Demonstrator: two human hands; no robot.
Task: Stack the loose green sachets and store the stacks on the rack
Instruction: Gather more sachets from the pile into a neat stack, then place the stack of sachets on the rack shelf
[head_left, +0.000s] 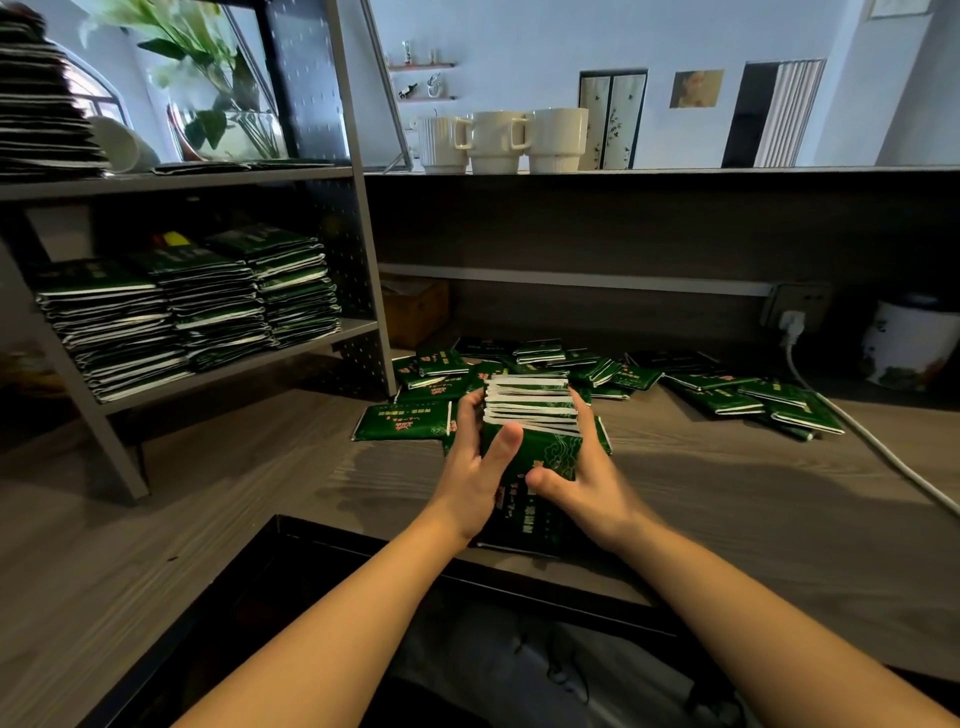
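At centre frame we note both hands clamped on one stack of green sachets (530, 421): the left hand (475, 467) presses its left side with fingers curled round the far corner and thumb laid on top, while the right hand (582, 478) presses the right side, thumb on the top sachet. The white sealed edges face away from us and sit slightly stepped, not flush. We judge the step in hand to be squaring up a gathered stack; the storing step is not yet begun. Whether the stack rests on the desk (208, 493) or is lifted just clear we cannot tell. Behind and to the right of the hands, loose sachets (727, 395) lie scattered across the desk, some overlapping, so stacking work remains. The rack (363, 249) stands at left of frame; its middle shelf (343, 332) carries three tall stacks (197, 312) side by side, nearly filling its width. The upper shelf (182, 179) holds a few flat sachets and more open room. We judge the next move calls for a firm two-sided squeeze and a carry leftward past the rack's slanted upright. Bare desk lies lower left; a white cable (883, 452) runs at right, well apart from that path.
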